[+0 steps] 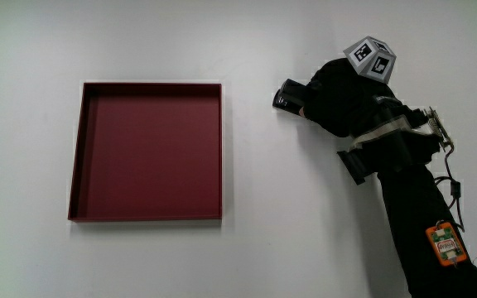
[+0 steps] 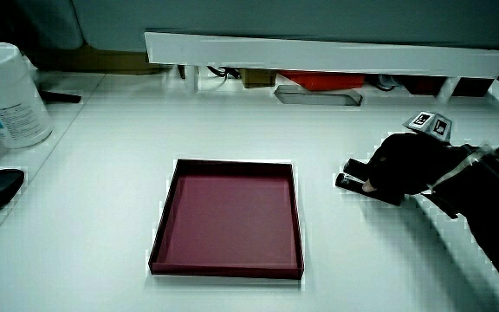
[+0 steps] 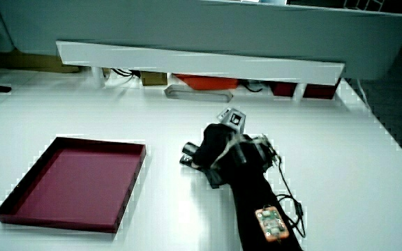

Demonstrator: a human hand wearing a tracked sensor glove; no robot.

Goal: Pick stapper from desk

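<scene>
The hand [image 1: 338, 99] lies low on the desk [image 1: 305, 232], laid over a black stapler [image 1: 290, 96] so that only the stapler's end pokes out from under the glove. The fingers appear curled down around the stapler's body, a close wrap that suits lifting a long narrow thing by its middle, though whether they have truly clamped it I cannot tell. In both side views the stapler [image 2: 353, 182] seems to rest on the desk surface, not lifted, which suggests the pick is at the grasping stage. The forearm stretches back toward the person, flat and low, keeping the wrist in line with the stapler. A shallow dark red tray [image 1: 77, 149] sits empty, well apart from the hand [image 3: 218, 148], and plays no part in the lift.
</scene>
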